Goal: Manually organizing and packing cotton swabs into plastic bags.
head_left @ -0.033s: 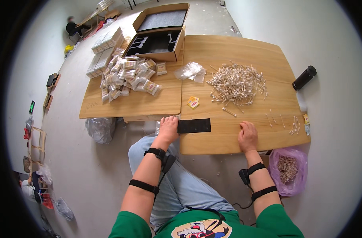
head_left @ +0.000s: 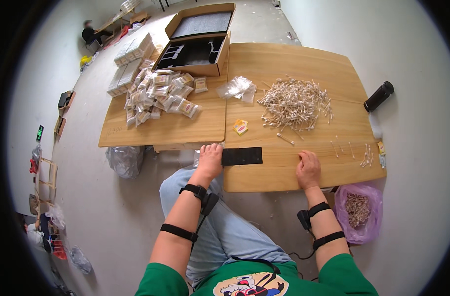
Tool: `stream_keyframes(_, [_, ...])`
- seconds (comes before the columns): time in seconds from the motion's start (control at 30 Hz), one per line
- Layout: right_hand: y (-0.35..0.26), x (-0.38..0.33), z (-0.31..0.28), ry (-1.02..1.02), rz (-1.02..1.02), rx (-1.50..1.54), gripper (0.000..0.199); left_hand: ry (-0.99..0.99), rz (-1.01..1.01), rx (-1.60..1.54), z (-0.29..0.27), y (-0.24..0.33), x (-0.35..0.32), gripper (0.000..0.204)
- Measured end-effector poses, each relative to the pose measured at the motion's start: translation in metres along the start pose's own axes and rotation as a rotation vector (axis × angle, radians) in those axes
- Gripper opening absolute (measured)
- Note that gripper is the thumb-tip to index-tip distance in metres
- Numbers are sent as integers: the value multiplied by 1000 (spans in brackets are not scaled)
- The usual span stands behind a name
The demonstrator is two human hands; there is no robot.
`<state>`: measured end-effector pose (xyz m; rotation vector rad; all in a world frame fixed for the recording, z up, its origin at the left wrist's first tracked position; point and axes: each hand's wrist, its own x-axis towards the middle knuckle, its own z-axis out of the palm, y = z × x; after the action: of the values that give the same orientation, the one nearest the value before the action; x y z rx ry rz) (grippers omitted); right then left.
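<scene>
The black strip (head_left: 242, 156) lies at the near left corner of the surface (head_left: 304, 56), the left hand (head_left: 210, 159) at its left end, the right hand (head_left: 308, 170) to its right; I cannot tell either grip. Beyond the strip sit yellow packets (head_left: 240, 127) and the swab heap (head_left: 294, 106); plain wood stretches rightward from it.

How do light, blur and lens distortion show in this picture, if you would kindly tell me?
Head view: the table bows along its far edge, corners go black; head view: the clear bags show pale glints; head view: left hand and right hand look fairly crisp, the distant person has a blurred head.
</scene>
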<state>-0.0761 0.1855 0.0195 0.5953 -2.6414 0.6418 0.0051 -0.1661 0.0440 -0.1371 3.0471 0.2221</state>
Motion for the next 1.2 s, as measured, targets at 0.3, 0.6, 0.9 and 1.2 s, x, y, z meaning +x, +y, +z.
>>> stream_keyframes(0.3, [-6,0,-1,-28,-3,-40,29,48,153,221,5,23,7,53])
stream_keyframes(0.6, [-4,1,-3,-19,-9,-33,30,-95,16,166,1,71,19,64])
stream_keyframes(0.9, [-6,3,3,4,-28,-17,27,167,-10,-517,30,75,7,69])
stream_keyframes(1.2, [-14,52,29,-2,51,156,22,508,154,-508,61,121,-21,53])
